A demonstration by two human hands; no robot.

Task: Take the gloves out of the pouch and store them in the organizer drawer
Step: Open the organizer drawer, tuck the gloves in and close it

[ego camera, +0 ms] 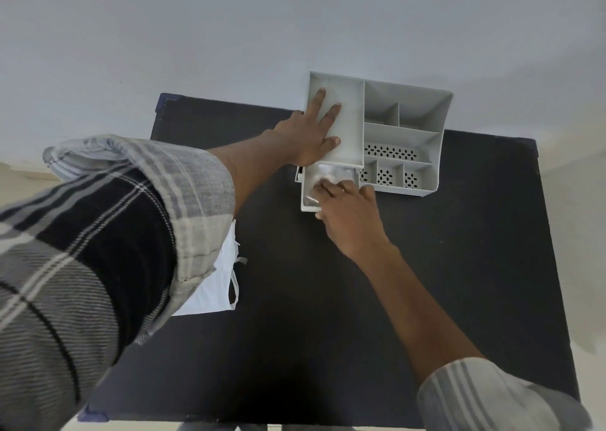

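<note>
In open organizer drawer (310,201): clear gloves (331,175) under right hand (352,216).

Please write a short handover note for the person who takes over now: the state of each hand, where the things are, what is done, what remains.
Left hand: flat with straight fingers on top of the grey organizer, steadying it.
Right hand: fingers reach into the open drawer and press on the clear gloves.
White pouch: lies on the black table, partly under the left sleeve.
Done: gloves are out of the pouch and in the drawer.
Left: withdraw the right hand, push the drawer shut.
</note>
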